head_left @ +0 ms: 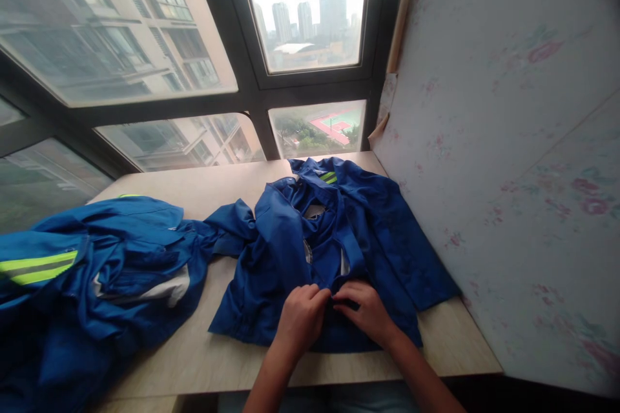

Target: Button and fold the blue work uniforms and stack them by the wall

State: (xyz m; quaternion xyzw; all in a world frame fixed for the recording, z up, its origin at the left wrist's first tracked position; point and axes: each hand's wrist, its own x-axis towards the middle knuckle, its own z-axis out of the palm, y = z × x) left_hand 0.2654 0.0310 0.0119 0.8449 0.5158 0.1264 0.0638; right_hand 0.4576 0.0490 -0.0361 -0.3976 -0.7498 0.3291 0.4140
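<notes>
Pinches the blue jacket [283, 239] low on its open front with left hand [301, 317] and right hand [363, 310], close together. Has most of it spread past the grip, on a pale ledge [217, 352] by the window [310, 19]. Has other blue clothes [121, 219] at left, a flowery wall [504, 142] at right.

You can cross the bare windowsill [213, 335] left of the jacket [278, 248]; a floral wall [484, 129] blocks your right.
</notes>
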